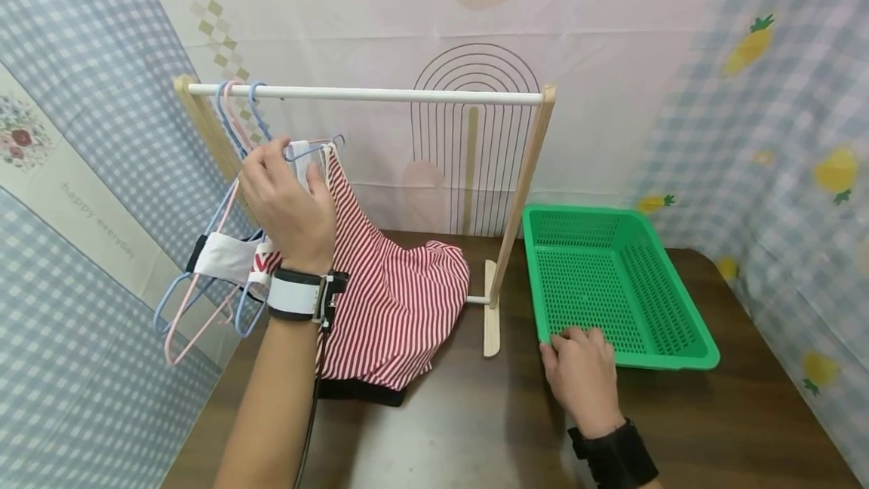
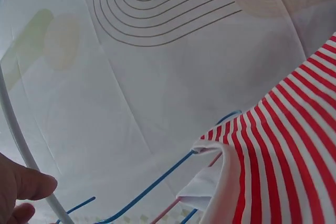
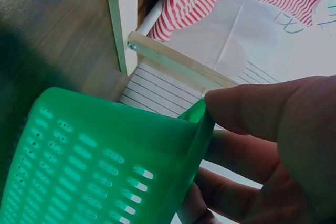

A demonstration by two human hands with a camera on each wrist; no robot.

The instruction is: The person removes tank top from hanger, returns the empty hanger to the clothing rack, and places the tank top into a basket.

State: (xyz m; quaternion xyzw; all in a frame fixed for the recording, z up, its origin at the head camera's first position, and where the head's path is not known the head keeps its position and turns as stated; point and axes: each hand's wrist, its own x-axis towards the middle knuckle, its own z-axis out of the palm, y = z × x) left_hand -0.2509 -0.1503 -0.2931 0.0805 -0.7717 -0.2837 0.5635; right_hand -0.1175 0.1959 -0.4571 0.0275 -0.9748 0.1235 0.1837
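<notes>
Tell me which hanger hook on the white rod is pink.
The middle hook: it alone is pink, between the left blue hook and the right blue hook in the head view.

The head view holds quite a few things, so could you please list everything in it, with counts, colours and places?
Rack: one, white rods and pale wood posts, on the table
Hangers: at least three, blue and pink, hooked on the rack's left end
Striped garment: at least one, red and white, hanging
White cloth: count unclear, white with black, on the left hangers
Basket: one, green, right side
Table: one, brown, below
Backdrop: one, pale with printed shapes, behind
Checked cloth: count unclear, blue and white, both sides
Wristbands: two, mainly black, both wrists
Cable: one, black, left forearm
Left hand: one, bare, at the hangers
Right hand: one, bare, holding the basket's near left corner
</notes>
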